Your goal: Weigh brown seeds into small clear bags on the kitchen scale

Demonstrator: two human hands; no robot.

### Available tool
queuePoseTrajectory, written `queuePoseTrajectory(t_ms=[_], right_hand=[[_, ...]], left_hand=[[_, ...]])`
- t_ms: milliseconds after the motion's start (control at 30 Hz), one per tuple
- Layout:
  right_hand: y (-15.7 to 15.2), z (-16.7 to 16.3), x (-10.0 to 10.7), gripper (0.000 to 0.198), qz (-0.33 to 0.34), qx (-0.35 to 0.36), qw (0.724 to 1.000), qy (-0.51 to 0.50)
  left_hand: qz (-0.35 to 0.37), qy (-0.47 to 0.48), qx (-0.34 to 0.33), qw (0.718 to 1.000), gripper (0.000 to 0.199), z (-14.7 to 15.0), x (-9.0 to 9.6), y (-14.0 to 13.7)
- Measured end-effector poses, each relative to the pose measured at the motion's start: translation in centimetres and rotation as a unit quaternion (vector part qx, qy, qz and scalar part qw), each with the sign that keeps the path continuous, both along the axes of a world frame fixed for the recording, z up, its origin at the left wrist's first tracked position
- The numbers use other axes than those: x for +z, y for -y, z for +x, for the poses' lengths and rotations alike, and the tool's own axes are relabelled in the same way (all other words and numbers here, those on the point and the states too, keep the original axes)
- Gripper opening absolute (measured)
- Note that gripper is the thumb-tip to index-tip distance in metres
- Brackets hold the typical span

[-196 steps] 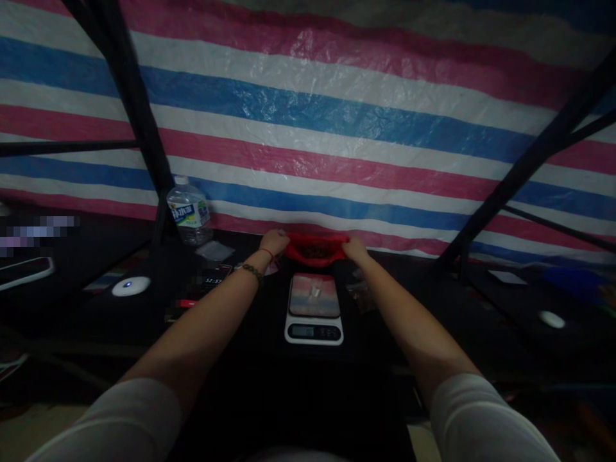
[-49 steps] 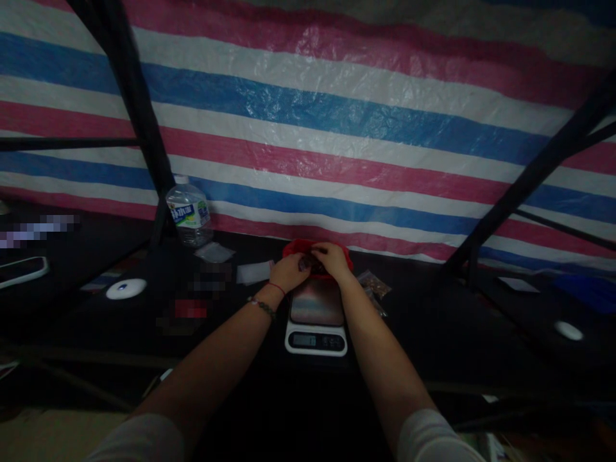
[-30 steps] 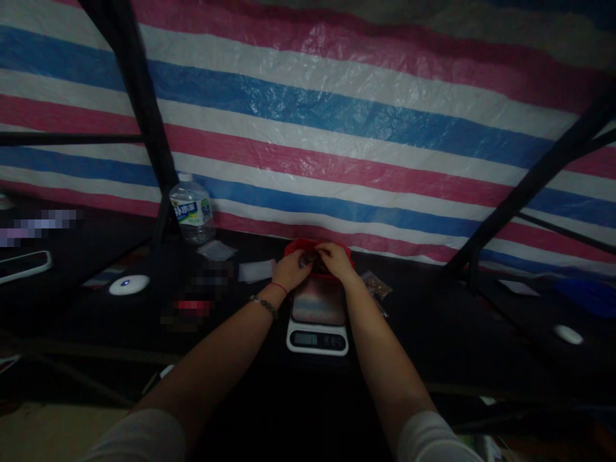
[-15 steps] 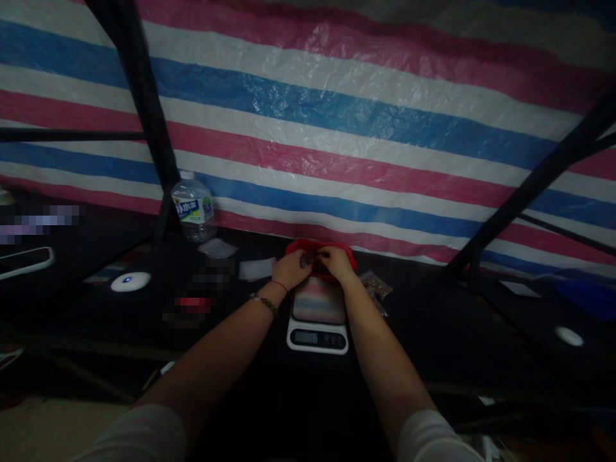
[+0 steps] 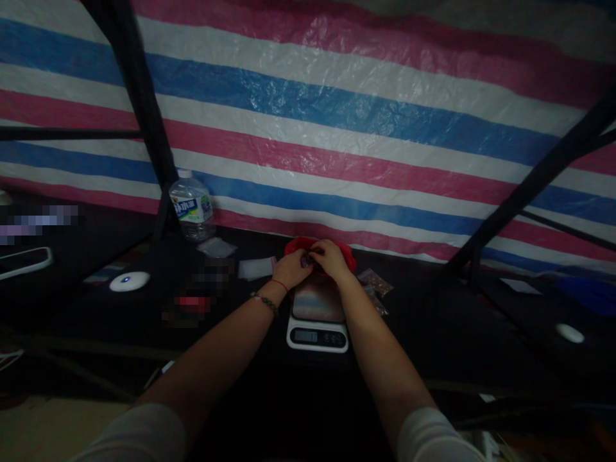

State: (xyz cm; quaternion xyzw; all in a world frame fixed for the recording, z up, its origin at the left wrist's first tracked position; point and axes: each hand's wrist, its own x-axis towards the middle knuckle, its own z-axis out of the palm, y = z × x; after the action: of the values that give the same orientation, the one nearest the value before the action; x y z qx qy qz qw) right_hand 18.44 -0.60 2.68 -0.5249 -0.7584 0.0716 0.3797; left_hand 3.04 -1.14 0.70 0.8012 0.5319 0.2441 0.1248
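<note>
Over a red basin [image 5: 349, 256], my left hand [image 5: 292, 269] is closed around a small dark, shiny thing [image 5: 305, 260], perhaps a little plastic bag. My right hand [image 5: 332, 260] meets it from the other side, its thumb and fingers pinched together at that thing; what they grip is too small and dark to name. Both hands hide most of the basin's inside. Below my wrists lies a white kitchen scale [image 5: 317, 337] with a metal plate and a dark display. Small clear bags with brownish contents [image 5: 378, 282] lie just right of my right wrist.
Flat clear bags [image 5: 256, 269] lie left of my left hand on the black table [image 5: 433, 333]. A large water bottle [image 5: 192, 208] stands farther back. A white rounded device [image 5: 129, 281] and a phone [image 5: 29, 262] are at left. Striped sheeting [image 5: 327, 128] hangs behind, with dark frame posts [image 5: 147, 96].
My right hand has shifted slightly up and left, closer to my left hand, over the basin. My left hand stays nearly in place.
</note>
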Motion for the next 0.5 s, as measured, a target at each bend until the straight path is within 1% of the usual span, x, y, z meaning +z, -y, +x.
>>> queuePoseTrajectory(t_ms=[100, 167, 267, 367, 500], right_hand=[[0.0, -0.2, -0.1, 0.011, -0.016, 0.003, 1.000, 0.009], [0.0, -0.3, -0.1, 0.015, -0.032, 0.015, 0.999, -0.004], [0.1, -0.1, 0.0, 0.021, -0.033, 0.028, 0.998, -0.046], [0.2, 0.4, 0.0, 0.025, -0.041, 0.055, 0.995, -0.065], [0.1, 0.9, -0.1, 0.030, -0.021, 0.024, 0.995, -0.090]], left_hand=[[0.002, -0.004, -0.002, 1.000, 0.035, 0.0, -0.1, -0.1], [0.000, 0.002, 0.005, 1.000, 0.036, 0.0, -0.1, -0.1], [-0.004, 0.018, 0.019, 1.000, 0.036, 0.0, 0.0, -0.1], [-0.005, 0.029, 0.027, 0.999, 0.036, 0.0, 0.0, 0.0], [0.003, 0.050, 0.028, 0.998, 0.035, -0.1, 0.0, -0.1]])
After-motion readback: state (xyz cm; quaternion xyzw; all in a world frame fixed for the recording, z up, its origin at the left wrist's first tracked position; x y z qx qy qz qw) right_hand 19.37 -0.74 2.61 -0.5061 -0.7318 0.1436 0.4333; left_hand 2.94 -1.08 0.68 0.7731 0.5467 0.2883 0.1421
